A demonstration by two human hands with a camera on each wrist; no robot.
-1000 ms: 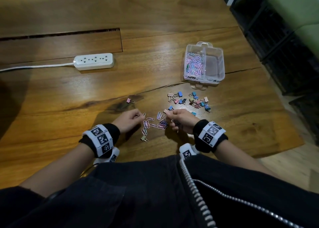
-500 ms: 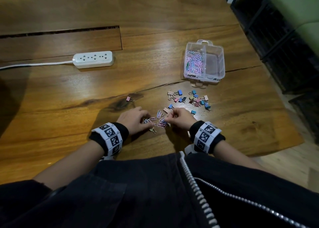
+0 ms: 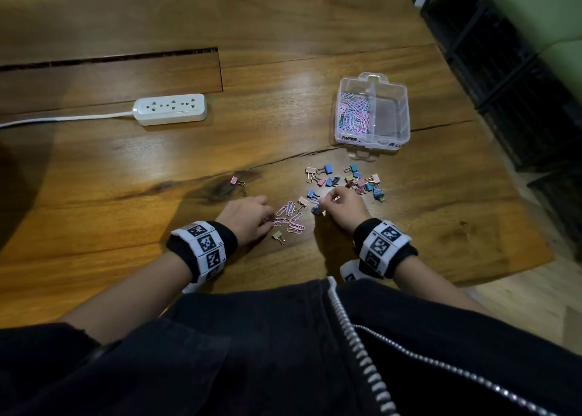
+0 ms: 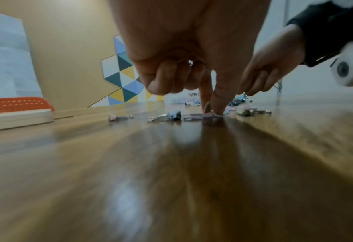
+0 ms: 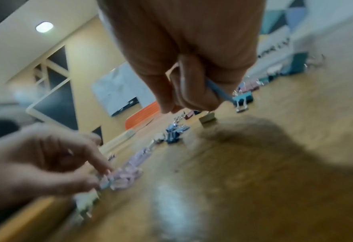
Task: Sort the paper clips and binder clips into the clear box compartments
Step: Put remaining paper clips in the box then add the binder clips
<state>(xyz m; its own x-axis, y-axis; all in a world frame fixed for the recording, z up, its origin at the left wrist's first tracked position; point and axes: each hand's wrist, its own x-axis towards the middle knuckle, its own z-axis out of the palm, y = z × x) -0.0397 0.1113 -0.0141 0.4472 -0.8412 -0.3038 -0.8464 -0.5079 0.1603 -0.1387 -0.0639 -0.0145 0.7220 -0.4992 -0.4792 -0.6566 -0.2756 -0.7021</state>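
The clear box [image 3: 406, 122] stands at the far right; its left compartment holds pastel paper clips [image 3: 354, 113] and its right compartment looks bare. Several loose paper clips [image 3: 291, 218] lie between my hands. Small binder clips [image 3: 349, 177] are scattered in front of the box. My left hand [image 3: 271, 222] sets thumb and index fingertip down on a pink paper clip [image 4: 200, 116], pinching it, with the other fingers curled. My right hand [image 3: 324, 199] is raised slightly and pinches a thin blue paper clip [image 5: 220, 93]. That view is blurred.
A lone pink binder clip [image 3: 236, 181] lies left of the hands and a greenish one [image 3: 277, 236] sits close to my left wrist. A white power strip [image 3: 171, 108] and its cable lie at the far left. The table's edge runs close on the right.
My left hand slid right onto the paper clip cluster. My right hand left the cluster and rose a little toward the binder clips with a blue clip.
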